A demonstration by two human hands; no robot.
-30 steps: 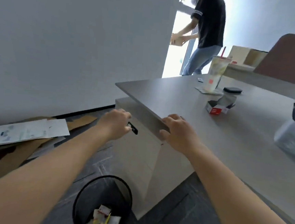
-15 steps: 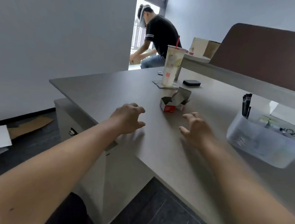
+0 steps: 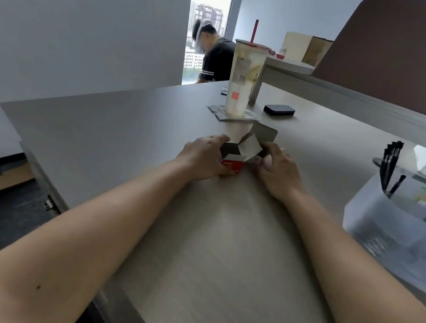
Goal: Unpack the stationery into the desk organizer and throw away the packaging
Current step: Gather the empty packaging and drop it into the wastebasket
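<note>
A small red and white cardboard box (image 3: pixel 235 160) with its grey flaps open sits on the desk (image 3: pixel 106 131) in the middle of the head view. My left hand (image 3: pixel 202 157) grips its left side, fingers curled over the top edge. My right hand (image 3: pixel 274 166) holds the right side near the opened flap (image 3: pixel 263 137). What is inside the box is hidden. At the right stands the translucent desk organizer (image 3: pixel 391 228) with several black pens (image 3: pixel 389 164) upright in it.
A tall drink cup (image 3: pixel 243 81) with a red straw stands behind the box on some papers. A flat black object (image 3: pixel 279 110) lies beside it. A raised shelf (image 3: pixel 353 101) runs along the right. Another person (image 3: pixel 213 55) sits beyond the desk's far end.
My view swung up from the bin and desk edge onto the desktop. Both hands moved forward across the desk and took hold of the small red box.
</note>
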